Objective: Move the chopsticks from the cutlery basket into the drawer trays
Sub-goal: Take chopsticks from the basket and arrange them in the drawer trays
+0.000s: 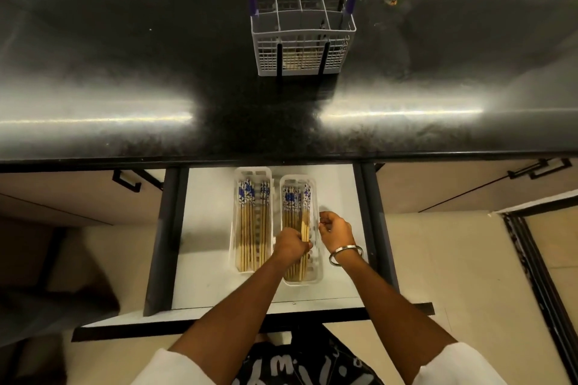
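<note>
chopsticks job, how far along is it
Mostly done: the left tray already holds a row of chopsticks. In hand: the left hand grips a bundle over the right tray; the right hand hovers beside it. The cutlery basket looks nearly empty, though something pale shows through its mesh.

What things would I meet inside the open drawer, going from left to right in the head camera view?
Left white plastic tray with chopsticks → left hand gripping a bundle of wooden chopsticks with blue-and-white tops in the right white plastic tray → right hand → silver metal bangle.
</note>
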